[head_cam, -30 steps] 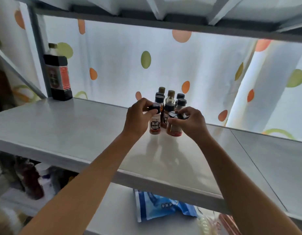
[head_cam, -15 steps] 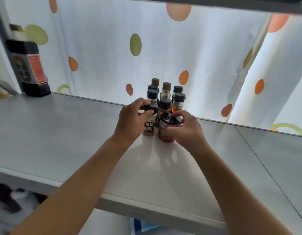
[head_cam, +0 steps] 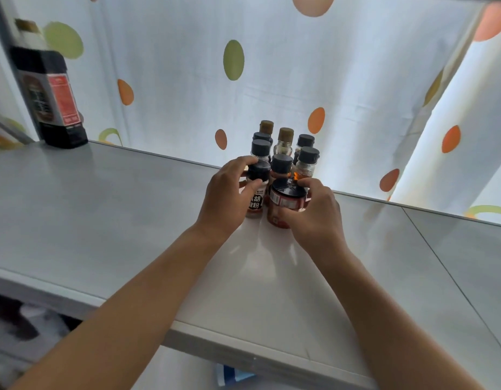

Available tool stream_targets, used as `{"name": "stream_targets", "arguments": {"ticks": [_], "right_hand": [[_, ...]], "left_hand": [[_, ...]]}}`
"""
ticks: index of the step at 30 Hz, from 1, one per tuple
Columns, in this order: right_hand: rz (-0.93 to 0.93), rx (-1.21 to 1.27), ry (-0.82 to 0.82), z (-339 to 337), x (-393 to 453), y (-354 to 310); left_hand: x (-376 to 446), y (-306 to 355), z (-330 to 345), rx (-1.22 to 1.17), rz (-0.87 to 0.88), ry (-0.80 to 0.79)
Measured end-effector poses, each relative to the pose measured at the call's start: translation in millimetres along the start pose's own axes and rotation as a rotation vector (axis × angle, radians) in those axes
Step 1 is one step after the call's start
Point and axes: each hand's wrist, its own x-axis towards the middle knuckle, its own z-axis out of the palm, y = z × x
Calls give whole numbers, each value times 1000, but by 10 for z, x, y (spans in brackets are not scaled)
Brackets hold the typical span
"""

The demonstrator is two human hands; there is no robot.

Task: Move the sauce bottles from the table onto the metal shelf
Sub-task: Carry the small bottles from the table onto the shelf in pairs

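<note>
Several small sauce bottles point(head_cam: 283, 147) with black or brown caps stand clustered at the back of the grey metal shelf point(head_cam: 102, 220). My left hand point(head_cam: 229, 198) grips a slim black-capped pepper bottle point(head_cam: 256, 204) standing at the front left of the cluster. My right hand point(head_cam: 314, 212) wraps its fingers around a squat red jar point(head_cam: 283, 204) with a black lid, right beside that bottle. Both containers rest upright on the shelf surface.
A tall dark bottle point(head_cam: 49, 91) with a red label stands at the shelf's far left corner. A dotted white curtain point(head_cam: 271, 66) hangs behind. A seam point(head_cam: 440, 263) crosses the shelf at right. A blue packet point(head_cam: 232, 375) lies on the level below.
The view has come closer and tilted down toward the shelf. Both hands stay on the same two containers, which now sit a little closer to the cluster.
</note>
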Motion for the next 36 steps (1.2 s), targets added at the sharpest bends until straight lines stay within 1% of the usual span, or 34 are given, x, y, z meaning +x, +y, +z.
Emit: {"name": "stream_targets", "arguments": {"ticks": [6,10,14,16,18,22,25,28,29,31,33,36], "right_hand": [[-26,-39,19,28,-23,-8],[-21,-38,15,22,-26,-25],[38,-11,7,16,-38,6],[116,-50,-17,-16,-48,23],[205,-117,-46,-60,-59,58],[302,-180,-137,-125,-160,45],[333,-210,-255,-155,-254,-30],[251,-448,-444,-247,-380,-6],[187,-524,-496,-304,-450,41],[76,-573,-564,-460,-599,148],[-5,-569,-590,-603,-737,220],[-85,-570,-599,-805,-1000,262]], "left_hand": [[-10,-33,-1,-23,20,-42],[-14,-14,-14,-26,-9,-52],[-31,6,-5,-9,-73,-98],[-39,0,6,17,-98,-122],[-36,12,0,48,-151,-142],[-76,96,-87,109,-356,-206],[-160,219,-168,240,-458,-347],[-298,402,-253,447,-491,-505],[-393,483,-263,519,-472,-573],[-642,654,-236,647,-413,-687],[-899,827,-177,736,-367,-727],[-1255,1171,-74,793,-348,-689]]}}
